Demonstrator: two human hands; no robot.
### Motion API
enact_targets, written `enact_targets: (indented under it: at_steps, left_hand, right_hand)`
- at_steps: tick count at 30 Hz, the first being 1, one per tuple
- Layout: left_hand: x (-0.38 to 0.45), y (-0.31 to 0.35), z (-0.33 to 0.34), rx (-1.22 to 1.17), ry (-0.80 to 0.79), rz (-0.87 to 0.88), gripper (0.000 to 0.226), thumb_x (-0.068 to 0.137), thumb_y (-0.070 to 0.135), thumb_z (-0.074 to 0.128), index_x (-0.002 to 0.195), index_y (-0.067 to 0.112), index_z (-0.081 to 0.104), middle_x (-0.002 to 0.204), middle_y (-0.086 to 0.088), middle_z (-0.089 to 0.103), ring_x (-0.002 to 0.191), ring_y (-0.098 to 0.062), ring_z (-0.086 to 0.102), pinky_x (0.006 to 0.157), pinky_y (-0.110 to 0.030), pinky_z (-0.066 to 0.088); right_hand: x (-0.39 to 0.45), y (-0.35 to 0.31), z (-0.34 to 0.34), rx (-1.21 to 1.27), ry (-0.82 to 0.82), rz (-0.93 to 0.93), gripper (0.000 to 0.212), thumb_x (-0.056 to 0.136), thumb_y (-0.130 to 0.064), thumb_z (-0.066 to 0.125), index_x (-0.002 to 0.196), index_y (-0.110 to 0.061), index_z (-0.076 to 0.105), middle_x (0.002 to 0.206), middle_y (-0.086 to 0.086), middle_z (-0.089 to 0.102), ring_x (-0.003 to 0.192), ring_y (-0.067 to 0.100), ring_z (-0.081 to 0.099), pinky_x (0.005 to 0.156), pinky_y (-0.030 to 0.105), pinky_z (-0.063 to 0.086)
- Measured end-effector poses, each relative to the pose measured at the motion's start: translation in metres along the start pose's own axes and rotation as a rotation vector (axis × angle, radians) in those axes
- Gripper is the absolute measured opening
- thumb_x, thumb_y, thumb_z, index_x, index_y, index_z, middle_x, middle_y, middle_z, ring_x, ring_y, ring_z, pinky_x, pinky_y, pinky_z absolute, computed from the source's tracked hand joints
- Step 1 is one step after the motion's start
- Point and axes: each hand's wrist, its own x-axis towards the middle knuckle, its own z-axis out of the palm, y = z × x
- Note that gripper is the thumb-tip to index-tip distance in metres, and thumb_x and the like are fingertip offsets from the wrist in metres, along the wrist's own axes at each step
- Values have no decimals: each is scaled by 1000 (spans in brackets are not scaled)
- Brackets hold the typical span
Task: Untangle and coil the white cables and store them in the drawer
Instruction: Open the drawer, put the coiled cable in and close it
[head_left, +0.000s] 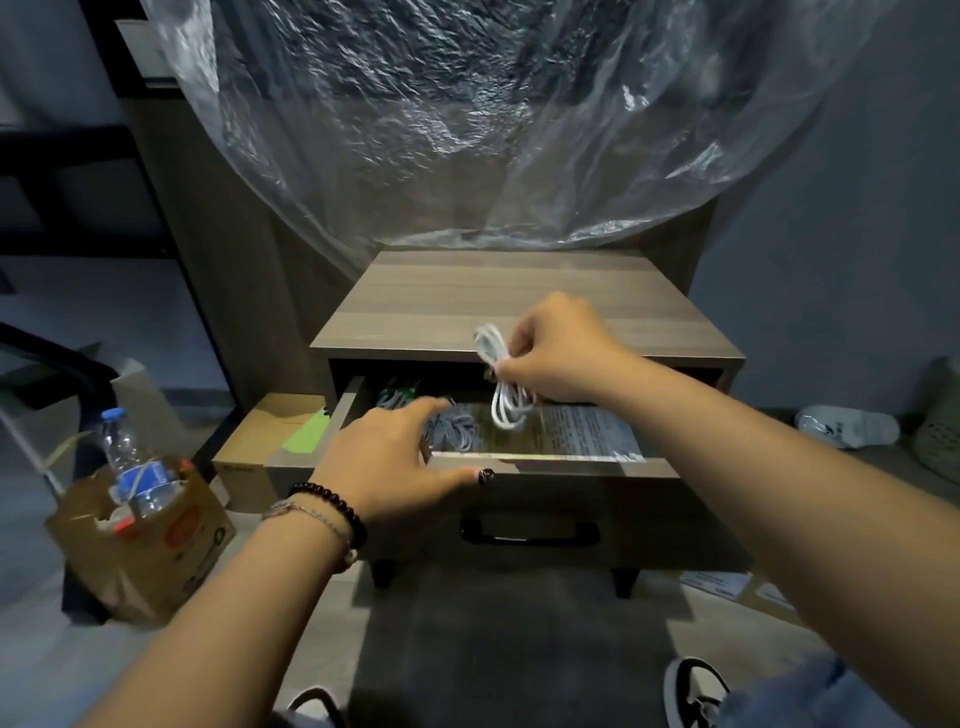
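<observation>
White cable (500, 375): coiled bundle, pinched in right hand, hanging over the open drawer; top loop sticks up above the fingers, lower loops dangle below, apart from the drawer floor.
Right hand (558, 349): fingers curled round the coil's middle, held above drawer's back half, in front of the nightstand's top edge.
Left hand (395, 457): fingers straight and spread, holds nothing; index reaches into the drawer toward second coil, thumb lies along the drawer's front edge.
Second coil (451, 427): greyish-white cable bundle lying on drawer floor, left of centre, just beside the left fingertips; touching or not, cannot tell.
Third item (397, 396): green-and-white bundle at drawer's back left corner, partly hidden, blurred.
Drawer (540, 460): pulled out, wood front with black handle (530, 532); printed paper (587, 431) lines the floor on the right side.
Nightstand (519, 301): wood top, bare, under hanging clear plastic sheet (467, 130).
Left wrist: dark bead bracelet (332, 501) and thin chain.
Floor left: brown bag (156, 545) with water bottle (127, 457) upright inside; cardboard box (270, 436) beside the nightstand.
Floor bottom: two shoes (693, 688) at frame edge.
</observation>
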Motion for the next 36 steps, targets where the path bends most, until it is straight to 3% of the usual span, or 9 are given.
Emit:
enact_targets:
  at_steps: [3,7,11,14,21,26,30,33,36]
  left_hand:
    - [-6,2,-7,18,-103,40,72,68,76,58,128,36,52,85,17,57,81,-1,58,78,-26,55]
    - [-14,3,-13,-20,-187,82,72,67,74,61,129,38,51,85,19,53,80,1,54,80,-25,54]
    - [-15,-1,-13,-89,-203,115,70,67,72,63,127,38,53,79,23,51,78,5,53,80,-23,53]
    - [-13,-3,-12,-107,-219,132,67,69,71,63,126,37,55,78,24,50,77,5,53,78,-20,50]
    - [-8,-3,-8,-94,-250,153,66,70,72,62,125,37,56,76,24,46,80,0,50,73,-19,44]
    - [-5,-4,-6,-102,-278,159,65,71,69,63,127,37,54,74,29,39,71,8,44,72,-17,40]
    - [-5,-5,-3,-115,-280,146,65,70,71,63,125,38,55,77,23,49,72,6,48,69,-18,43]
    - [-9,-8,0,-116,-274,132,68,69,74,61,127,40,51,83,18,55,74,4,50,71,-21,48]
    - [-11,-8,2,-81,-263,142,71,70,77,56,130,41,47,88,17,55,76,2,50,71,-22,48]
  right_hand:
    - [18,0,28,-42,-264,119,19,77,-19,76,80,-1,75,78,16,73,63,20,67,59,28,55]
    - [36,12,55,-41,-363,237,13,79,-9,73,77,4,71,67,14,70,57,25,68,64,39,62]
    - [54,21,79,-137,-358,256,13,79,-9,71,70,-1,65,67,13,66,55,24,64,67,39,61]
    - [64,29,99,-137,-343,284,19,80,-11,73,66,-3,62,66,13,66,52,24,66,55,32,59]
    - [71,45,141,-73,-294,347,16,80,-18,74,81,-4,66,70,8,64,64,22,67,54,30,57]
    - [70,53,154,-7,-272,374,23,80,-27,75,78,-8,62,68,4,54,66,18,54,46,24,34]
    - [67,61,159,18,-280,364,24,83,-30,73,83,-7,67,74,4,60,69,17,57,48,23,36]
    - [66,61,159,5,-285,334,22,85,-29,70,85,-8,65,84,7,64,75,19,61,57,26,46]
    - [65,58,158,-41,-305,301,26,88,-30,64,73,-11,59,80,8,61,73,23,60,57,29,46]
